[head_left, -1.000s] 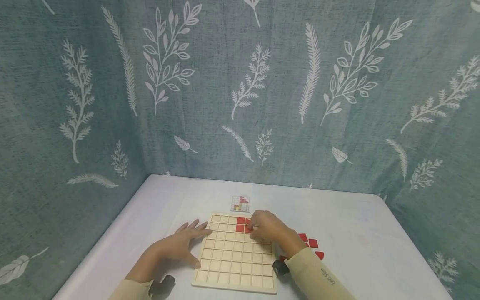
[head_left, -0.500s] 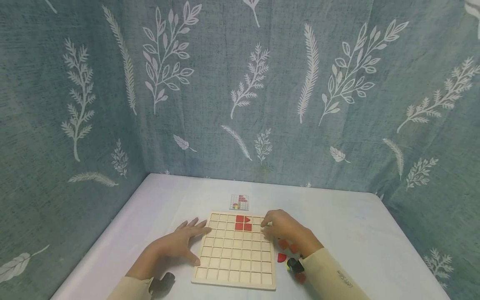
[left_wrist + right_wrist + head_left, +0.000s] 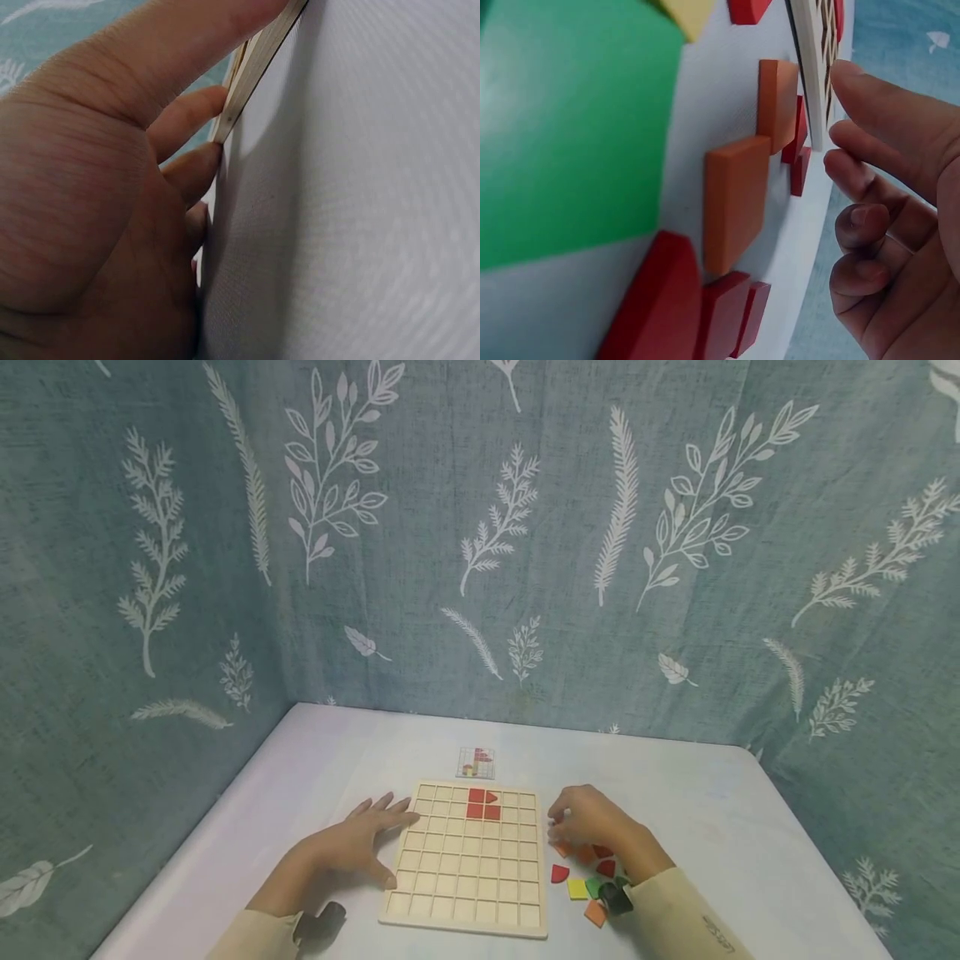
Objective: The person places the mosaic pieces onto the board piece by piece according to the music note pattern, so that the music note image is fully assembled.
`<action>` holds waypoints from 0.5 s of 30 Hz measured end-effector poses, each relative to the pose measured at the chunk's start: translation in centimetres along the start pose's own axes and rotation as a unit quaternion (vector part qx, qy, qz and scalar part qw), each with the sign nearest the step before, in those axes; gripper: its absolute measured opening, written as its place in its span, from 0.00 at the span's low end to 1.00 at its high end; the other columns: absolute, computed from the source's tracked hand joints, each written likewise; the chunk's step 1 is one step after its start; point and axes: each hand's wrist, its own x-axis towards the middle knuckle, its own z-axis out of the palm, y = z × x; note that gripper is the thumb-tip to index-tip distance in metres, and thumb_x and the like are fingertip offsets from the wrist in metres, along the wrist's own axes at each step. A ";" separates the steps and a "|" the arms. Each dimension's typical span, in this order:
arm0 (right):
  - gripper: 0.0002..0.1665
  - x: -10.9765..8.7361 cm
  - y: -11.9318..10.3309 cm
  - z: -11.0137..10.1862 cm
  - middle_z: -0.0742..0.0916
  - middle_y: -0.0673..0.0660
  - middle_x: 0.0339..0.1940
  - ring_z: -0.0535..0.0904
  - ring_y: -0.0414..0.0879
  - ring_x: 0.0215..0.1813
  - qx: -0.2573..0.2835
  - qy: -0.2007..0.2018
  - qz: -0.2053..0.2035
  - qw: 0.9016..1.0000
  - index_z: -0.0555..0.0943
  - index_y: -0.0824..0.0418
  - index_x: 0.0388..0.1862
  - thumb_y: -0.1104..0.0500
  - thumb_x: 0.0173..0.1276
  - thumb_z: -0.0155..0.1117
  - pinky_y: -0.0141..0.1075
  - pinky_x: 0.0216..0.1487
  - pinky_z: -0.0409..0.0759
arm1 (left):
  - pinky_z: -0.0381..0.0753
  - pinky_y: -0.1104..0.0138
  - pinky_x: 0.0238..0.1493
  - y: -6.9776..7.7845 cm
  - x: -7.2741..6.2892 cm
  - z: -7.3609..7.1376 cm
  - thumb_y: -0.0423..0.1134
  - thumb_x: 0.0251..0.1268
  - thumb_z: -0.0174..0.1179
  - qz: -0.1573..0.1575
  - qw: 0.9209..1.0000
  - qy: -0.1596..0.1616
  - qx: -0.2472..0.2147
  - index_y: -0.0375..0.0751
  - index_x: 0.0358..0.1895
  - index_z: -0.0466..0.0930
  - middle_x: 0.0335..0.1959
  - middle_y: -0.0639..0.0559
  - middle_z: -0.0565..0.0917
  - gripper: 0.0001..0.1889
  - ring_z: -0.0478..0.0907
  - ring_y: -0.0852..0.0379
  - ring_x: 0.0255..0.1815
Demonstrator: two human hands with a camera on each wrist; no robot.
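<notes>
A pale wooden grid board [image 3: 450,865] lies flat on the table. Three red square tiles and a red pointed tile [image 3: 491,797] sit in its upper cells. My left hand [image 3: 348,853] is spread at the board's left edge; in the left wrist view its thumb and fingertips touch the wooden side [image 3: 255,79]. My right hand [image 3: 596,820] hovers right of the board with fingers loosely bent. Nothing shows between those fingers in the right wrist view, where orange tiles [image 3: 736,204] and a large-looking green tile [image 3: 570,135] lie below the hand.
Loose tiles lie right of the board, among them a red rounded one [image 3: 560,874], a yellow one [image 3: 577,889] and an orange one [image 3: 596,913]. A small pattern card [image 3: 476,762] lies behind the board. Leaf-printed cloth [image 3: 420,568] hangs round the table.
My right hand has moved from the red tiles on the board rightward, off the board and over the loose tiles. The red tiles stay in their cells. My left hand keeps its place.
</notes>
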 end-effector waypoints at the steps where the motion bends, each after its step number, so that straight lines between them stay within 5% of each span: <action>1: 0.12 0.0 0.1 0.1 0.82 0.45 0.37 0.75 0.44 0.40 0.002 0.000 0.004 1.000 0.88 0.51 0.37 0.54 0.52 0.78 0.41 0.44 0.81 | 0.33 0.41 0.72 -0.1 0.0 0.0 0.66 0.28 0.74 0.001 1.000 0.001 0.001 0.51 0.71 0.67 0.76 0.43 0.57 0.57 0.40 0.38 0.77; 15: 0.16 -0.3 0.9 0.6 0.85 0.46 0.38 0.79 0.46 0.45 -0.010 0.022 0.013 1.000 0.87 0.53 0.41 0.53 0.53 0.77 0.48 0.55 0.79 | 0.33 0.41 0.72 -0.4 0.1 0.1 0.66 0.29 0.74 0.012 1.000 0.001 -0.002 0.51 0.71 0.67 0.76 0.43 0.57 0.56 0.40 0.38 0.77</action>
